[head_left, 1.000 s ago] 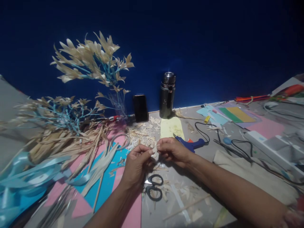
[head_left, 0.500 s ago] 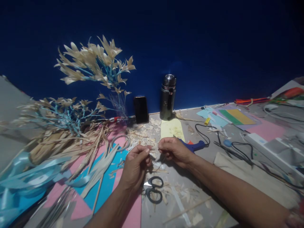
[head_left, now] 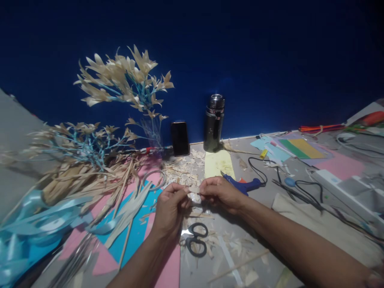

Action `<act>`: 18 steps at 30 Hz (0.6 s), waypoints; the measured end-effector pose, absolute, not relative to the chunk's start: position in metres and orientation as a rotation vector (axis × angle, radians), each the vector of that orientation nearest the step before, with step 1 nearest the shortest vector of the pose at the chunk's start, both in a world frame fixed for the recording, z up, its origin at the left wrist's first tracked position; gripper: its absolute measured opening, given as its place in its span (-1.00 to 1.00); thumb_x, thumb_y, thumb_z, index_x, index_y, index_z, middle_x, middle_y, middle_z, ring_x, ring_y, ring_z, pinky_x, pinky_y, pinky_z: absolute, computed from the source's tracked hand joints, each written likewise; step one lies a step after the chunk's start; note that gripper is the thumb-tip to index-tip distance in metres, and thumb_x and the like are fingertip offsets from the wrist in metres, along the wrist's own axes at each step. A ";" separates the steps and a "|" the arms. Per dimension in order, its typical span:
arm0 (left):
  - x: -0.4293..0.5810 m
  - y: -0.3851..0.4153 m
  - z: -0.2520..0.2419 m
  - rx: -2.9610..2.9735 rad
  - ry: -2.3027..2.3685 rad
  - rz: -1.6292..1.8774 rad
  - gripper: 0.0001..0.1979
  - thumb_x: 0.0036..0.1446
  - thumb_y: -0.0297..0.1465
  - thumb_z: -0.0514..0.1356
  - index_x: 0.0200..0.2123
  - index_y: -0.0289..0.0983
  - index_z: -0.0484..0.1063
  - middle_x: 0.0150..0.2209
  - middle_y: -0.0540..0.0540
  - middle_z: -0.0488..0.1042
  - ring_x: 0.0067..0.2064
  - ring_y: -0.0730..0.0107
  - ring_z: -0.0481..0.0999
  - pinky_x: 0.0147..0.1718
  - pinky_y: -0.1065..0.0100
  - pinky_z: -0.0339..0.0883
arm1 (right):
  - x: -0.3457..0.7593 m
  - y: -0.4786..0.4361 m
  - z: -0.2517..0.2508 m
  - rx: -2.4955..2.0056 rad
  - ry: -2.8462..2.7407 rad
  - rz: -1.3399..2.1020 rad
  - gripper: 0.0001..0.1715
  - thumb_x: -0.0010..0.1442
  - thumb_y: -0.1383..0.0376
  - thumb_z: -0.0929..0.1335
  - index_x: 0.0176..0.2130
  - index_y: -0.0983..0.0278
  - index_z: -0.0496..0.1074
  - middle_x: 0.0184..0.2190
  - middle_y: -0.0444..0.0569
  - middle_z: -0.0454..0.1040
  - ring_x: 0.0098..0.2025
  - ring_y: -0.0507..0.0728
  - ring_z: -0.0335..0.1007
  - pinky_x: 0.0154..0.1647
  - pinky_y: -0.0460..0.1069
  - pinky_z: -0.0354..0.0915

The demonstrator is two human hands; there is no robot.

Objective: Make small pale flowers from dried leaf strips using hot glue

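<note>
1. Pale and thin, a small scrap (head_left: 194, 193) sits pinched between the fingertips of our left hand (head_left: 172, 204) and right hand (head_left: 221, 194).
2. Nearer us lie scissors (head_left: 195, 238) with black, looped handles.
3. Beyond, we see curled dry shavings (head_left: 183, 170), a blue glue gun (head_left: 246, 186), a glossy metal flask (head_left: 213, 130).

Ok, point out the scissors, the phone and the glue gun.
Scissors (head_left: 198, 238): head view, on the black handles.
Phone (head_left: 180, 139): head view, on its dark screen.
Glue gun (head_left: 247, 186): head view, on its blue body.
</note>
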State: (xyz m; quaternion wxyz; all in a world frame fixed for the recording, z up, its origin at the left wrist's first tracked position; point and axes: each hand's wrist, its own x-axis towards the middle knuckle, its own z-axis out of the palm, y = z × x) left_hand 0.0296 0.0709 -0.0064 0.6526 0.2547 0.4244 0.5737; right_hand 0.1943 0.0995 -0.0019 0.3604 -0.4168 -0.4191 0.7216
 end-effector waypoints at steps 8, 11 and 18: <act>0.029 0.072 -0.005 0.599 0.985 1.294 -0.70 -0.15 -0.37 0.46 -0.51 -0.25 0.36 -0.75 0.17 0.20 -0.66 0.60 0.13 -0.64 0.51 0.00 | 0.197 0.103 -0.003 -1.050 -1.066 1.877 -0.81 -0.13 0.27 0.45 -0.47 0.37 0.54 -0.54 -0.04 0.52 -0.63 -0.10 0.09 -0.66 -0.17 -0.11; 0.028 0.072 -0.005 0.612 0.997 1.299 -0.71 -0.15 -0.37 0.46 -0.51 -0.25 0.37 -0.75 0.17 0.19 -0.67 0.60 0.13 -0.65 0.51 0.00 | 0.197 0.104 -0.001 -1.039 -1.060 1.883 -0.78 -0.14 0.28 0.42 -0.46 0.38 0.58 -0.54 -0.02 0.52 -0.63 -0.10 0.10 -0.67 -0.17 -0.10; 0.028 0.073 -0.006 0.589 0.987 1.307 -0.70 -0.16 -0.40 0.46 -0.52 -0.24 0.35 -0.75 0.18 0.19 -0.68 0.59 0.13 -0.67 0.50 -0.01 | 0.198 0.104 0.003 -1.025 -1.074 1.888 -0.73 -0.07 0.21 0.39 -0.47 0.38 0.58 -0.55 0.00 0.51 -0.62 -0.08 0.10 -0.69 -0.16 -0.11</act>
